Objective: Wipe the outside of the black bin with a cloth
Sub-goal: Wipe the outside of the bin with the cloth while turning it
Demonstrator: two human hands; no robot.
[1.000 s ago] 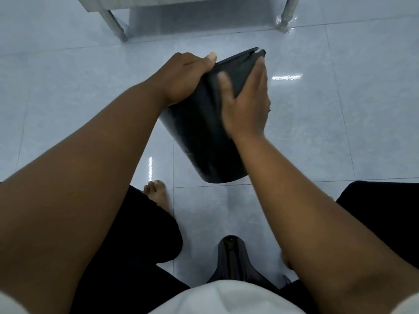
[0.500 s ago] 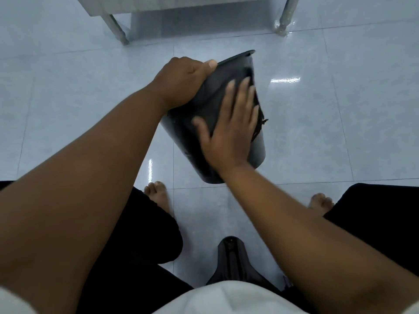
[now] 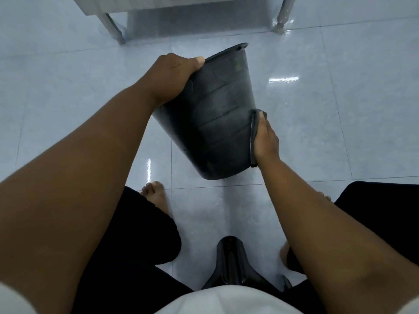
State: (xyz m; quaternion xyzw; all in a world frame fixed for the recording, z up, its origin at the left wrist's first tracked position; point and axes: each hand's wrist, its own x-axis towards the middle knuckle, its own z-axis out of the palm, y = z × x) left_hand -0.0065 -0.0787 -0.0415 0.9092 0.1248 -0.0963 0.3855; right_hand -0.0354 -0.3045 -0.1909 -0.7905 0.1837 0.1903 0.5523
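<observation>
The black bin is held above the tiled floor, tilted with its open rim away from me and its base toward my knees. My left hand grips the rim at the upper left, thumb over the edge. My right hand presses a dark cloth flat against the bin's right side, near the lower half. Only the cloth's thin edge shows between palm and bin; the fingers lie straight along it.
Metal legs of a table or bench stand on the glossy floor beyond the bin. My bare feet rest below it. A dark seat tip pokes out between my black-clad legs.
My right hand slid with the cloth from the bin's near face down and around to its right side. The bin rotated slightly; my left hand kept its grip on the rim.
</observation>
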